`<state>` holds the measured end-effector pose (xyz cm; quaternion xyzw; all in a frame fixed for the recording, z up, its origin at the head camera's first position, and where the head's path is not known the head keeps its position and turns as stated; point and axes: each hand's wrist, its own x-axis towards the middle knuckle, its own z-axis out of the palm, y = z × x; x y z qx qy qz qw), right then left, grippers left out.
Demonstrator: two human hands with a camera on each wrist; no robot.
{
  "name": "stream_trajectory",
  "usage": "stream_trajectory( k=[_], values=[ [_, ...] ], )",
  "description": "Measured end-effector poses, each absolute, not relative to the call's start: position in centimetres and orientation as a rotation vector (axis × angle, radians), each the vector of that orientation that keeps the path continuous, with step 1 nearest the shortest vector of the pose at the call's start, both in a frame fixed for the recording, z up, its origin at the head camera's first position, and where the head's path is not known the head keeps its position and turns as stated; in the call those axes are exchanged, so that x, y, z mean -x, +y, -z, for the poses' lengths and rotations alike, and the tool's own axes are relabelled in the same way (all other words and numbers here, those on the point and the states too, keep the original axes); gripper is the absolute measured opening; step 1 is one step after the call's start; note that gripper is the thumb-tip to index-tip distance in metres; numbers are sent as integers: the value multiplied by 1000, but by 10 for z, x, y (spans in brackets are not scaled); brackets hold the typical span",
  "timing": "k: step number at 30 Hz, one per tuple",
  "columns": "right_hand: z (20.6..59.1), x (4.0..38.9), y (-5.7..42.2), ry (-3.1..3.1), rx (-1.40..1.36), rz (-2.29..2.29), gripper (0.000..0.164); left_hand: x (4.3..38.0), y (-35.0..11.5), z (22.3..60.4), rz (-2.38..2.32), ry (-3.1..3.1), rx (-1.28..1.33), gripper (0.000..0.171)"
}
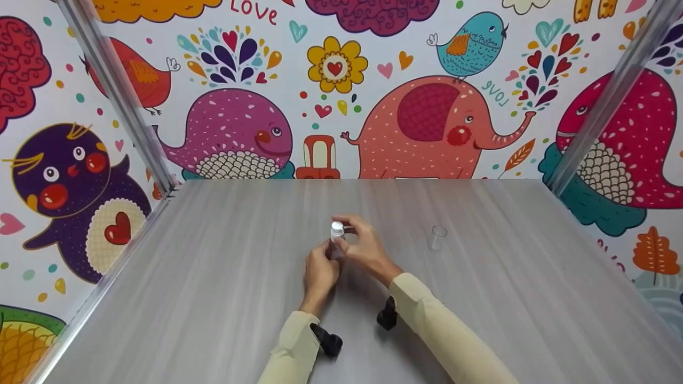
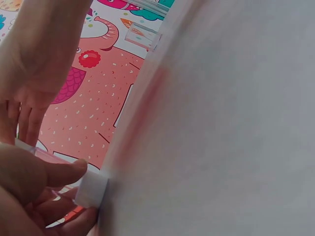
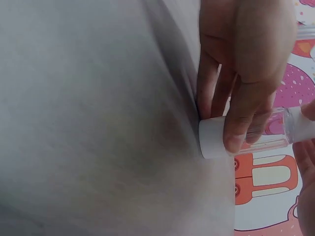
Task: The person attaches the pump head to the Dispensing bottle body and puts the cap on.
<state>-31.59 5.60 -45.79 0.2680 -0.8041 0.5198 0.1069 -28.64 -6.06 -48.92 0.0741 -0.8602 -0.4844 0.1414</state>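
Note:
A small clear bottle point(image 1: 337, 233) with a white cap point(image 3: 299, 127) and a white base point(image 3: 212, 137) stands upright on the table between both hands. Low down, my left hand point(image 1: 322, 271) grips it, thumb and fingers around the clear body just at the white base point(image 2: 92, 189). My right hand point(image 1: 368, 249) pinches the top end at the cap; in the right wrist view only its fingertips point(image 3: 309, 111) show at the edge. The left wrist view has the right hand's palm hidden behind the wrist and fingers.
An open clear cup point(image 1: 437, 238) stands on the grey wood-grain table point(image 1: 240, 229), right of the hands. Printed cartoon walls point(image 1: 331, 106) enclose the back and sides, with metal posts point(image 1: 120, 101) at the corners. Black wrist cameras point(image 1: 387, 314) sit on both sleeves.

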Motion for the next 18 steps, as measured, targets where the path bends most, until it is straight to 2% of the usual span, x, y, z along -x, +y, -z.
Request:
stream_trajectory(
  k=[18],
  values=[
    [460,317,56,-2394,-733,-1454,44,286,-61,489,1409,-2503,-249,33]
  ],
)
